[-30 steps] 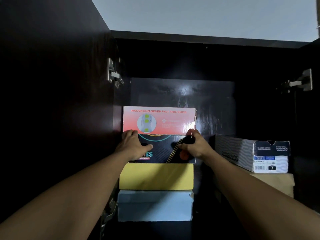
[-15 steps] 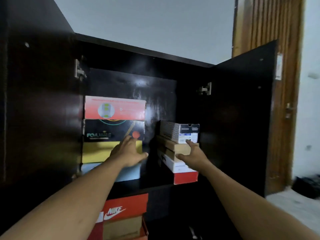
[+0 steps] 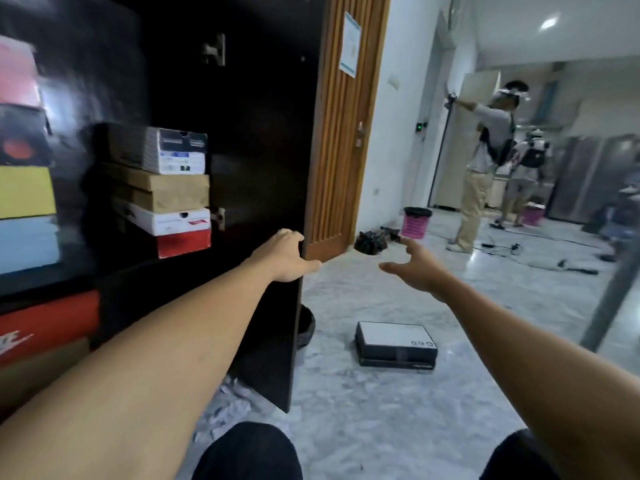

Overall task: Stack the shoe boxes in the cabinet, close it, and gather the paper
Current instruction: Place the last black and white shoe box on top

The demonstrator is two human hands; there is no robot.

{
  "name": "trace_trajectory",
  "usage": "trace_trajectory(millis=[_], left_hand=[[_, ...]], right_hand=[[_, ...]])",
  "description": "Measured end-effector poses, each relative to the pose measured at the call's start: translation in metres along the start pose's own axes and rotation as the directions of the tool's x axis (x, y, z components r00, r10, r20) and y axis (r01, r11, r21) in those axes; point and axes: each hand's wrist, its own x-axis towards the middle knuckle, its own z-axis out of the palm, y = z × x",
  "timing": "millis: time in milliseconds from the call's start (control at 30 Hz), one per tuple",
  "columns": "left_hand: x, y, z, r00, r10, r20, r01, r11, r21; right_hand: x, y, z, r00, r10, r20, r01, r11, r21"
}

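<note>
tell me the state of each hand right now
Left hand: at the edge of the dark wooden cabinet door; grip cannot be told.
Right hand: open, holding nothing.

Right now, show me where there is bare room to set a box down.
Bare room above the grey-and-white box topping the right stack, below the hinge. Bare floor on the near side of the black-and-white box. Crowded: paper scraps at the door's foot.
</note>
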Motion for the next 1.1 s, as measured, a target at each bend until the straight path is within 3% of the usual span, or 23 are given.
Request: trace_trajectory(millis=[167,367,700,1100], left_hand=[[0.049,0.049,0.067,0.991,0.105,0.082,-0.100,0.993,-0.059],[0.106,0.066,0.175,0.962,0.109,0.250,-0.100,0.994,-0.049],[0.193,0.027,0.380,0.897,0.013,0.443,0.015,0.998,-0.060],[0.284,-0.019,0.593,0.880,-0.043,0.474,0.127,0.981,-0.146]], right_hand=[[0.012,0.079,-0.032,0.987,0.155,-0.049,-0.156,0.987,-0.032],[0.052,0.192,-0.022,0.958,0.284,-0.036,-0.286,0.958,-0.033],[0.142,0.408,0.079,0.902,0.419,0.100,-0.422,0.906,0.013],[0.221,0.593,0.194,0.899,0.414,0.143,-0.421,0.907,0.021]])
